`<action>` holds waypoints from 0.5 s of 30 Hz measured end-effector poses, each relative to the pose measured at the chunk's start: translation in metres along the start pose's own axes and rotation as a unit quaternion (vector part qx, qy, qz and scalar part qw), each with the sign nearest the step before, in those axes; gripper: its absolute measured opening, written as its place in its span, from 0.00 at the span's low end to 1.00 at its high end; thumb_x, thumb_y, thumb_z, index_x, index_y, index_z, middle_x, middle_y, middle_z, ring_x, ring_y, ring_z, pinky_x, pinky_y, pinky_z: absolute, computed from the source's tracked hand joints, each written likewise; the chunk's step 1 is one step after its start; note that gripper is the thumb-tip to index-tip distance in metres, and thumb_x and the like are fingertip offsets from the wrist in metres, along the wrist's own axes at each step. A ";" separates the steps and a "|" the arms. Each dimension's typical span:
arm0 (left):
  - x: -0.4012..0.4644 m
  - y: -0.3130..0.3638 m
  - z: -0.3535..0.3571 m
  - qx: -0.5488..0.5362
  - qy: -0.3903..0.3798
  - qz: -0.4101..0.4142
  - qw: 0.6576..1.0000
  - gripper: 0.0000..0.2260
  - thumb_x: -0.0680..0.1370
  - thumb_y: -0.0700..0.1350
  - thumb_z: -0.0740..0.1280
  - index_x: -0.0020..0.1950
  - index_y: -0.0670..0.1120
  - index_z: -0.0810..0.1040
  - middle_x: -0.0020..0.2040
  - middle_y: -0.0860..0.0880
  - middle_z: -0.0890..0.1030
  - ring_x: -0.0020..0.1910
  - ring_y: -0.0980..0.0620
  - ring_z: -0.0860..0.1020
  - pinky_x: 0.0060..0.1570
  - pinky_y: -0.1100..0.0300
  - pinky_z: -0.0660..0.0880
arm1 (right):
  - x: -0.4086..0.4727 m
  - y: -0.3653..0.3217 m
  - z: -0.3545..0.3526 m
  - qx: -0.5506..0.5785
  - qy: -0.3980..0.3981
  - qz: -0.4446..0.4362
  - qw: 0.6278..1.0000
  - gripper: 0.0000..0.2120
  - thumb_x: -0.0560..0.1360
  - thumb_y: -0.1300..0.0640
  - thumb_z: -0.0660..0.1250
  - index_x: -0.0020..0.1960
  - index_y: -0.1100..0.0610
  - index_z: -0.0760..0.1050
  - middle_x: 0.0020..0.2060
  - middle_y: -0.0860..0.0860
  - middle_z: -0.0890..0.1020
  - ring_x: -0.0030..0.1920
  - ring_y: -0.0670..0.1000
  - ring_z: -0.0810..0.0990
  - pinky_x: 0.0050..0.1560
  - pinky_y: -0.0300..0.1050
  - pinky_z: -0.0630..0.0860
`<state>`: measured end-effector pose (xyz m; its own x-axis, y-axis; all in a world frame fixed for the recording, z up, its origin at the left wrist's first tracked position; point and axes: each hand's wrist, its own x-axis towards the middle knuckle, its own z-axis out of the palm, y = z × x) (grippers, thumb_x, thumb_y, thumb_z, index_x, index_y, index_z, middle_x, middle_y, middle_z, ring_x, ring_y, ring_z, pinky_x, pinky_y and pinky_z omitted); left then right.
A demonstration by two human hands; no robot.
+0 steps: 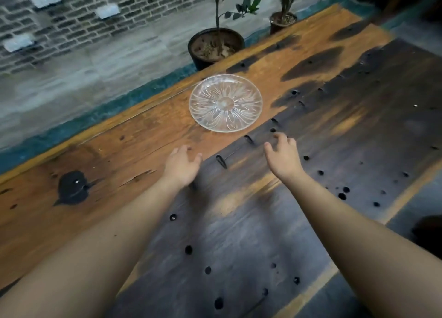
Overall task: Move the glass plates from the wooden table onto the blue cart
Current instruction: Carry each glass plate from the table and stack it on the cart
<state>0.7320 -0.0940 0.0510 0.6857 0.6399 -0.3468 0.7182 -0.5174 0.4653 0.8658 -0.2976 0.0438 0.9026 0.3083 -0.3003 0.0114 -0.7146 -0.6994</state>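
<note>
Reaching toward the middle of the frame, the left hand (183,165) and the right hand (283,156) are hovering just short of one glass plate (225,103), fingers spread and grasping nothing. The plate is lying flat on the wooden surface (143,135), untouched. The blue cart is not showing anywhere, so this plate's move looks barely begun.

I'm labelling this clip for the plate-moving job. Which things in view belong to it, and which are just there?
Part of the job:
- clear round glass plate with a flower pattern
- long wooden table it lies on
- left hand and right hand, both open, short of the plate

Just there:
- large dark potted plant
- smaller potted plant
- brick wall

The blue cart is not in view.
</note>
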 end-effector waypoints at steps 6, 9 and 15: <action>0.063 0.004 0.021 -0.020 -0.020 -0.052 0.998 0.22 0.80 0.55 0.61 0.70 0.44 0.71 0.70 0.41 0.72 0.71 0.42 0.69 0.69 0.56 0.64 | 0.078 0.006 0.026 0.013 -0.021 0.030 0.999 0.24 0.80 0.51 0.58 0.73 0.60 0.64 0.70 0.62 0.69 0.71 0.59 0.66 0.69 0.48 0.62; 0.096 0.002 0.030 -0.030 -0.027 -0.073 0.996 0.22 0.80 0.56 0.61 0.69 0.45 0.72 0.70 0.42 0.73 0.70 0.43 0.70 0.69 0.56 0.65 | 0.111 0.009 0.042 0.019 -0.022 0.049 0.998 0.23 0.80 0.52 0.59 0.71 0.61 0.65 0.68 0.62 0.71 0.70 0.60 0.67 0.69 0.48 0.62; 0.164 0.001 0.048 -0.108 -0.021 -0.106 0.988 0.18 0.78 0.56 0.64 0.64 0.47 0.74 0.61 0.47 0.81 0.62 0.45 0.77 0.65 0.54 0.71 | 0.169 0.015 0.072 0.043 -0.018 0.080 0.996 0.24 0.78 0.50 0.59 0.70 0.61 0.67 0.62 0.60 0.79 0.66 0.59 0.73 0.64 0.47 0.68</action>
<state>0.8508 -0.0172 -0.0442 0.5305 0.6946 -0.4860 0.8070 -0.2383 0.5403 0.9875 -0.2107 -0.0643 0.8742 0.2172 -0.4343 -0.1702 -0.7006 -0.6929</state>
